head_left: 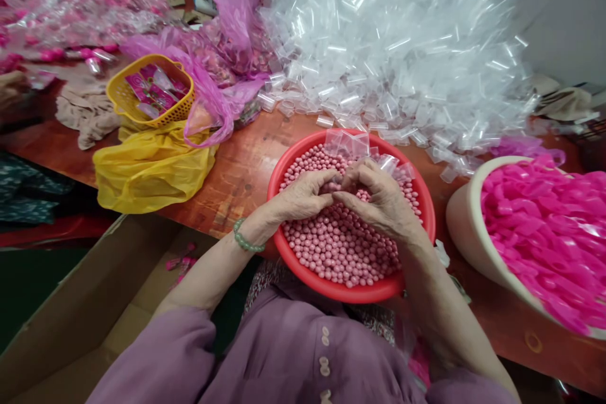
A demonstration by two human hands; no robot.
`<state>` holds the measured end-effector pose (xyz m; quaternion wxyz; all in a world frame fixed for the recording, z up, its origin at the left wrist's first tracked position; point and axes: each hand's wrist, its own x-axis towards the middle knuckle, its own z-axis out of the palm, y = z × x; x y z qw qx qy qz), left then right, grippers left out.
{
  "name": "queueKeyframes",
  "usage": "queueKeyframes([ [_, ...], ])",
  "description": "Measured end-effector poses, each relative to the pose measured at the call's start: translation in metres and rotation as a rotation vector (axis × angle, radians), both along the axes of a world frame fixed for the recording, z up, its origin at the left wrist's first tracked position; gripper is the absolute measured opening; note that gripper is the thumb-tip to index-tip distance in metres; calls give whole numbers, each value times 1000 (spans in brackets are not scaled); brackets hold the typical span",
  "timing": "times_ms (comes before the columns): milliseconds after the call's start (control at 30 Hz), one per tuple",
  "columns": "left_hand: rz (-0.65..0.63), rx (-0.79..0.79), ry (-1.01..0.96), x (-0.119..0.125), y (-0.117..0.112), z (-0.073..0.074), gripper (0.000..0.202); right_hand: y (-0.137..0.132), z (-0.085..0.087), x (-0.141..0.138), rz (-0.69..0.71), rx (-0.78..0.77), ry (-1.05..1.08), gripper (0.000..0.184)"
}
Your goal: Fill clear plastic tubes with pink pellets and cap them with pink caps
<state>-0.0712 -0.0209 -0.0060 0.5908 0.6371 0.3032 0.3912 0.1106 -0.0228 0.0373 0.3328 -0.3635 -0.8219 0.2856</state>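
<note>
A red basin full of small round pink balls stands in front of me at the table edge. Over its middle my left hand and my right hand meet, fingertips nearly touching. Pink balls show at the fingers of my left hand, which are closed around them. The right thumb and fingers are bent into a pinch; what lies in them is hidden. Several clear plastic sleeves rest on the balls at the far rim.
A big heap of clear sleeves covers the back. At right stands a cream tub of bright pink plastic parts. Leftward are a yellow basket, a yellow bag and a purple bag. Another person's hand shows far left.
</note>
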Motion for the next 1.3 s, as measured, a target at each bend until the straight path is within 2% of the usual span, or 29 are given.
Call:
queueKeyframes([
  [167,35,-177,-110,-1,0,3,16,-1,-8,5,-68,-78,98,26],
  [300,68,-337,-201,-3,-2,9,28,-6,-9,12,-63,-173,41,25],
  [467,-29,-501,-426,-7,-7,15,41,-14,2,27,-83,-89,-87,14],
  [567,-110,-522,-465,-10,-8,15,43,-21,9,49,-194,-34,-113,11],
  [700,-79,-572,-507,-10,-6,17,47,-36,12,87,-403,4,-160,9],
  [767,-70,-601,-503,-6,-7,19,52,-43,10,99,-458,0,-181,10],
  [867,-91,-620,-471,5,-13,25,55,-50,4,100,-381,-6,-267,12],
  [933,-91,-615,-462,13,-18,27,49,-52,1,96,-316,10,-364,13],
  [1067,41,-614,-458,24,-19,23,33,-57,-5,98,-336,40,-490,13],
  [1133,87,-649,-441,25,-16,20,31,-59,-8,102,-347,-1,-539,12],
  [1300,-22,-676,-451,26,-17,20,33,-57,-13,93,-232,-128,-683,11],
])
